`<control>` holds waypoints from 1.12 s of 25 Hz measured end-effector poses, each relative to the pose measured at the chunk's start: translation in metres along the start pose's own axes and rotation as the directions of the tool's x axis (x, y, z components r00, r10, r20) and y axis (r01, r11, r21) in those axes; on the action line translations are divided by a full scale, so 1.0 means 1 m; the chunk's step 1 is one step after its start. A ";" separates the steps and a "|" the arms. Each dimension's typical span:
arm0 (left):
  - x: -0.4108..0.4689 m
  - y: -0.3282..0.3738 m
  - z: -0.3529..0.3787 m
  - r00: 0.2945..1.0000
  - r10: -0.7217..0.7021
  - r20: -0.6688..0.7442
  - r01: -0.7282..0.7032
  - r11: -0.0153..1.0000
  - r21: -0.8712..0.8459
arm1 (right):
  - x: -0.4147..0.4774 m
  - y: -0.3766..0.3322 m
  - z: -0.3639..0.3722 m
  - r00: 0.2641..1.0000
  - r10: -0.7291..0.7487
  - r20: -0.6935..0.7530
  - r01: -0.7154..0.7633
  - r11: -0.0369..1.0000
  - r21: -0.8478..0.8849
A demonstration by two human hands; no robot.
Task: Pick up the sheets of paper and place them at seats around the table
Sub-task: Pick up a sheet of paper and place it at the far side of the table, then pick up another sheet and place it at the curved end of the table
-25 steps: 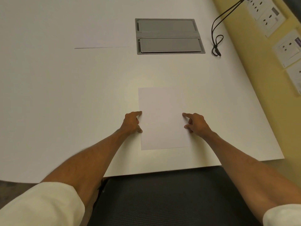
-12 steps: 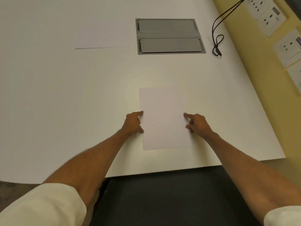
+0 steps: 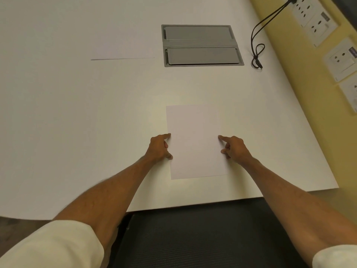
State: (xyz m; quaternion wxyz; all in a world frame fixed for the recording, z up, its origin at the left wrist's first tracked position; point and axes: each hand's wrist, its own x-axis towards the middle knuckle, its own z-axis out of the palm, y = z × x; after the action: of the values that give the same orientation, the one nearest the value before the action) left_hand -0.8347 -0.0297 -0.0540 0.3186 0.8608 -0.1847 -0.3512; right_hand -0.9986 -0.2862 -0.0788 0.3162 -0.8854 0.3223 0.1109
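Barely shifted since before — left hand [image 3: 158, 147] and right hand [image 3: 234, 148] loosely curled, forefingers touching the sheet's [image 3: 195, 142] side edges, pinching nothing. Square gently — no creasing.

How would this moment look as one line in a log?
stage: squaring sheet at seat | sheet of paper: flat on table | left hand: fingertips at left edge | right hand: fingertips at right edge | second sheet: farther away

near sheet of paper [image 3: 195, 142]: blank white, lying flat, portrait, near the table's front edge
far sheet of paper [image 3: 123, 49]: white, lying flat farther back, left of centre
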 end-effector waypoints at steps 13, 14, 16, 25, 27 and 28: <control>0.003 -0.006 0.002 1.000 0.005 0.008 -0.004 1.000 -0.027 | -0.002 -0.003 -0.001 0.999 0.049 0.004 -0.049 0.996 0.080; 0.004 -0.006 0.002 1.000 0.011 0.008 -0.010 0.999 -0.030 | -0.004 -0.004 -0.003 0.999 0.044 0.004 -0.044 0.995 0.087; 0.004 -0.007 -0.001 0.999 0.038 0.011 -0.037 0.999 -0.029 | -0.007 -0.007 -0.006 1.000 0.021 -0.006 -0.021 0.998 0.063; -0.012 0.001 -0.037 0.913 0.375 -0.161 -0.204 0.761 0.615 | -0.021 -0.106 -0.022 0.957 -0.158 -0.241 0.097 0.964 -0.248; -0.021 0.004 -0.058 0.885 0.417 -0.206 -0.167 0.699 0.695 | -0.020 -0.139 -0.021 0.937 -0.233 -0.261 0.153 0.943 -0.294; -0.027 0.003 -0.071 0.877 0.420 -0.232 -0.140 0.686 0.714 | -0.021 -0.156 -0.020 0.929 -0.265 -0.257 0.183 0.936 -0.301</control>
State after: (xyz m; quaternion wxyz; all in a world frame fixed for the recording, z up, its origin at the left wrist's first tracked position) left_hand -0.8021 0.0127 0.0001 0.0630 0.9277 -0.3665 -0.0328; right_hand -0.9143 -0.1957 0.0211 0.1511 -0.9580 0.2432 -0.0157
